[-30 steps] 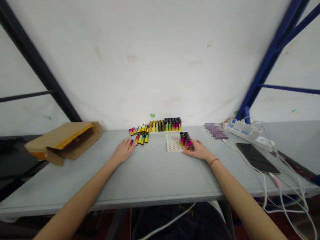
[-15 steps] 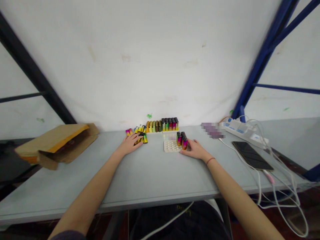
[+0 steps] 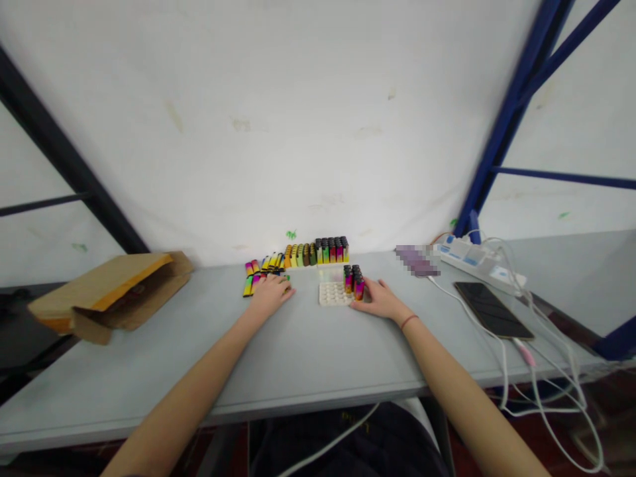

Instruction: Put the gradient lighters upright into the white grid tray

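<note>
My left hand lies over a group of loose lighters, its fingers stretched forward and the thumb apart. Pink, yellow and green lighters show to its left; those beneath the hand are mostly hidden. A white tray with round holes stands in the middle. Several black-topped lighters, pink and yellow, stand upright at the tray's right end. My right hand grips that end, thumb at the front corner and fingers beside the lighters.
Behind, along the wall, are filled lighter trays, one with orange tops and one with black tops. An opened cardboard box lies left. On the right are a phone, a power strip and loose white cables.
My left hand has shifted right across the loose lighters, uncovering pink and green ones on its left. My right hand stays at the tray's right end. The view has shifted slightly.
</note>
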The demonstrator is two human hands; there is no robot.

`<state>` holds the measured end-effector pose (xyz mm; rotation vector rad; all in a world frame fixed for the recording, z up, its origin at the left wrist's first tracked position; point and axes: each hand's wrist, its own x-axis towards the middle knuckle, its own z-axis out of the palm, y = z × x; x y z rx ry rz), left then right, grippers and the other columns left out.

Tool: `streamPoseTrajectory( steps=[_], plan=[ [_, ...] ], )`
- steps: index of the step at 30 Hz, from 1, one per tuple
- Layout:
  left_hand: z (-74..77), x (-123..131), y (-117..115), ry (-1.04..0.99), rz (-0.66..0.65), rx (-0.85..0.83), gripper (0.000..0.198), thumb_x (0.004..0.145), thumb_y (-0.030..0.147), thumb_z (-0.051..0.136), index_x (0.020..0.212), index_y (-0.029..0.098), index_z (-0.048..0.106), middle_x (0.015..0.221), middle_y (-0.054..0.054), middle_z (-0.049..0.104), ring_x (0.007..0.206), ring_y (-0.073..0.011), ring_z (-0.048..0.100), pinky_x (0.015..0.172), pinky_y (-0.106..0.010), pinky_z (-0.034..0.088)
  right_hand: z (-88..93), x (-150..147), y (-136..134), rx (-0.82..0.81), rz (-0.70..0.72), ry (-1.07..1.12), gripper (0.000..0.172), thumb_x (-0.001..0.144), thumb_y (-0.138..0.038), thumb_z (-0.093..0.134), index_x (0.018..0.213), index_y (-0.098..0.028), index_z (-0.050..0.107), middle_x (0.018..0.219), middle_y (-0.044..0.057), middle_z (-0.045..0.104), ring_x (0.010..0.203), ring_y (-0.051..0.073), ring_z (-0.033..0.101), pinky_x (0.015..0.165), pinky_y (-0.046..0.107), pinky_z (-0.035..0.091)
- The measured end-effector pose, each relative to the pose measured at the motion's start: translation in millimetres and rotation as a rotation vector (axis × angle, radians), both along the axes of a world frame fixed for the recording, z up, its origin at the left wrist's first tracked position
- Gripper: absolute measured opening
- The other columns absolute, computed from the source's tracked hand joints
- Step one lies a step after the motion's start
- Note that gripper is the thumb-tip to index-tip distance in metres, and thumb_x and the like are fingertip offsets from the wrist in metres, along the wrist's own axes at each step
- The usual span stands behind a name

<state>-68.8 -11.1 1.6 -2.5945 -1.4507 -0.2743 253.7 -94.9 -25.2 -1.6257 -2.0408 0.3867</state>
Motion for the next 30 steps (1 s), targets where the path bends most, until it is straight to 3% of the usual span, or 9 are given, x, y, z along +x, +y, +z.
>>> streamPoseTrajectory(
  steps=[6, 10, 17, 21, 26, 30],
  plan=[
    [-9.1, 26, -13, -0.109, 0.072, -0.046, 0.043, 0.084, 0.011, 0.043, 0.122, 0.015, 0.062, 0.123, -0.014, 0.062, 0.114, -0.0245, 0.057, 0.106, -0.037, 0.039, -1.7, -2, -2, 0.0, 0.01, 0.013, 0.077, 0.079, -0.058, 0.064, 0.141, -0.018, 0.041, 0.126, 0.016, 0.063, 0.117, 0.031, 0.058, 0.113, 0.06, 0.019],
    [-11.3, 39, -19, -0.131, 0.247, -0.065, 0.044, 0.082, 0.014, 0.046, 0.123, 0.01, 0.061, 0.119, -0.017, 0.062, 0.116, -0.0272, 0.055, 0.105, -0.038, 0.038, -3.9, -2, -3, 0.016, 0.009, 0.017, 0.075, 0.08, -0.056, 0.064, 0.142, -0.02, 0.04, 0.139, 0.016, 0.054, 0.126, 0.032, 0.052, 0.114, 0.061, 0.017],
    [-1.7, 42, -16, -0.135, 0.386, -0.231, 0.035, 0.085, 0.021, 0.047, 0.114, 0.012, 0.065, 0.108, -0.015, 0.069, 0.109, -0.0257, 0.06, 0.093, -0.032, 0.044, -6.8, -2, -3, 0.032, 0.003, -0.001, 0.075, 0.08, -0.054, 0.064, 0.142, -0.018, 0.039, 0.14, 0.017, 0.054, 0.127, 0.032, 0.052, 0.114, 0.062, 0.018],
    [1.0, 37, -9, -0.261, 0.362, -0.32, 0.04, 0.08, 0.019, 0.055, 0.12, 0.014, 0.059, 0.109, -0.012, 0.07, 0.103, -0.0233, 0.063, 0.086, -0.03, 0.046, -10.0, 0, -1, 0.028, -0.005, -0.002, 0.076, 0.08, -0.056, 0.063, 0.141, -0.019, 0.04, 0.134, 0.016, 0.059, 0.122, 0.032, 0.056, 0.113, 0.062, 0.02],
    [-1.9, 40, 1, -0.351, 0.23, -0.359, 0.016, 0.085, 0.023, 0.053, 0.092, 0.015, 0.064, 0.094, -0.013, 0.071, 0.095, -0.0242, 0.065, 0.083, -0.033, 0.047, -13.2, 1, 0, 0.032, -0.048, -0.021, 0.082, 0.077, -0.059, 0.064, 0.142, -0.014, 0.04, 0.123, 0.017, 0.064, 0.114, 0.032, 0.061, 0.114, 0.059, 0.021],
    [-9.8, 61, 4, -0.693, 0.334, -0.319, 0.019, 0.091, 0.026, 0.045, 0.102, 0.014, 0.055, 0.091, -0.011, 0.068, 0.086, -0.0213, 0.066, 0.077, -0.032, 0.049, -10.8, -1, -1, 0.033, -0.045, -0.04, 0.078, 0.078, -0.057, 0.064, 0.14, -0.014, 0.042, 0.116, 0.015, 0.067, 0.11, 0.031, 0.062, 0.112, 0.058, 0.025]
  ],
)
